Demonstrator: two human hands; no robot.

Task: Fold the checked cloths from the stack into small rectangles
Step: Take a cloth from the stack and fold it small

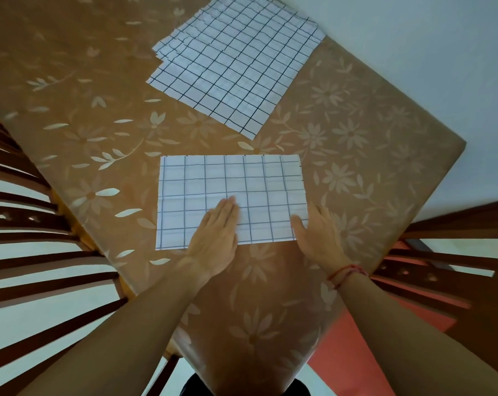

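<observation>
Near checked cloth [230, 190] was pressed flat by the left hand [213, 235], fingers straight and together, likely to set a crease. Its right edge was steadied by the right hand [316, 232], fingers extended.

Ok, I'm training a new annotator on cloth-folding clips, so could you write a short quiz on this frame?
1. True or false: the left hand lies flat, fingers straight, on the folded checked cloth.
2. Where is the stack of checked cloths? A: farther from the person than the folded cloth. B: on a chair seat. C: on the floor.
3. Which wrist wears the red thread bracelet?

Key: 1 true; 2 A; 3 the right.
</observation>
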